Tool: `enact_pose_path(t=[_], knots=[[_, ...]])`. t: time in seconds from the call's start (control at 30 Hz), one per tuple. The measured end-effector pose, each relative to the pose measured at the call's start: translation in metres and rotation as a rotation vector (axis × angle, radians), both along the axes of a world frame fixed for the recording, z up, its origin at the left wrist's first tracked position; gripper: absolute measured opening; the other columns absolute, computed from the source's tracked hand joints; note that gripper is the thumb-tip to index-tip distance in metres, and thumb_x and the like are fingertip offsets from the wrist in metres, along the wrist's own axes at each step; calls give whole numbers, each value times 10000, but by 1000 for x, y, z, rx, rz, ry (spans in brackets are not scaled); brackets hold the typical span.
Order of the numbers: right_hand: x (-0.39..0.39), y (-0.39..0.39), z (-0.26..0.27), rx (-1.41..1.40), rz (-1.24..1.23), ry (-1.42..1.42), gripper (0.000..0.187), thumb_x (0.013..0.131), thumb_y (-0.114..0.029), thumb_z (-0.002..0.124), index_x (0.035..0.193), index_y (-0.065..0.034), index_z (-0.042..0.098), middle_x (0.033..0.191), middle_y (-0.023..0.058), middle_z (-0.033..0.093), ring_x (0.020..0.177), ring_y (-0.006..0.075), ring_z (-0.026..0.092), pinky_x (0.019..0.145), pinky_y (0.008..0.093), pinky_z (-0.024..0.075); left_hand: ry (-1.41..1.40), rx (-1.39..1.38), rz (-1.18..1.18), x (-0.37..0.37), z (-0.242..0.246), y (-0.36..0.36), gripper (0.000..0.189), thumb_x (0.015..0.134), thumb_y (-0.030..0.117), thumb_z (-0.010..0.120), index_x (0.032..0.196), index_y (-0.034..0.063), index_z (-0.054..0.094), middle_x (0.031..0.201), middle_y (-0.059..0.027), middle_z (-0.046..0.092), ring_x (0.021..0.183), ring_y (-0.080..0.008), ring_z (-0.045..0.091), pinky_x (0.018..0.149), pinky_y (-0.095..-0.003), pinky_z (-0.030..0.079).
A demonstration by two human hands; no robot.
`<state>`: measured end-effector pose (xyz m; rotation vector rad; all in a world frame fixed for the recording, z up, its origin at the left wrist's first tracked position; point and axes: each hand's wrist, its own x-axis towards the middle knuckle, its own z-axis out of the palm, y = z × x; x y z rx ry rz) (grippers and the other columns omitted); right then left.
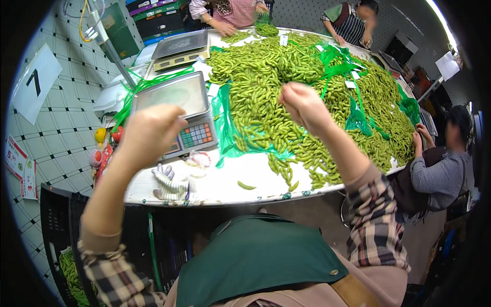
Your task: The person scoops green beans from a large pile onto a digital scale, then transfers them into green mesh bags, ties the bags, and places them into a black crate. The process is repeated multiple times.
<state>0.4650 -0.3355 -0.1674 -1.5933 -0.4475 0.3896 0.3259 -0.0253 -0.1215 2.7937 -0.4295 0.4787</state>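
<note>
My left hand, blurred, is raised with curled fingers over the front of a digital price scale. It covers part of the scale's near left side, and nothing shows in it. The scale's steel pan bears no goods. My right hand is also curled, held above a wide heap of green edamame pods; I see nothing between its fingers. Green plastic netting lies under and beside the heap's left edge. A single pod rests on the white table near its front edge.
A striped work glove lies below the scale. Behind it stand a second scale and green net strips. Green net bags with white tags lie on the heap. Several people sit around the table. Black crates stand at left.
</note>
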Motion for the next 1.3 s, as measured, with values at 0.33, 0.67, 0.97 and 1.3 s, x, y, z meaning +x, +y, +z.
enact_pose_path(t=[0.33,0.67,0.97,1.3], knots=[[-60,-35,-194,-384,-148,-11,265,880,-317,608,849,-56,642,768,119,629,702,217,608,664,370,482,257,-8,0,52,-264,-74,141,800,210,645,859,82,643,961,-87,626,897,-296,607,715,-426,512],[-99,42,-249,-799,176,-631,254,709,-208,699,890,-80,576,819,120,542,782,297,586,586,411,507,359,-43,-95,61,-274,-62,156,776,197,655,867,71,645,833,-97,624,801,-297,613,660,-413,508],[132,-65,-161,-669,-237,-283,473,813,-341,687,1117,8,590,1112,217,611,1013,330,604,882,432,491,348,-232,-27,76,-251,-78,240,805,204,666,994,57,667,880,-130,655,820,-325,626,708,-421,502],[438,-134,-95,-123,-947,205,1301,643,-515,829,1485,-32,-37,1115,184,596,671,216,621,445,291,418,337,-387,312,6,-243,-119,202,800,121,676,972,16,673,851,-161,668,773,-317,656,691,-372,519]])
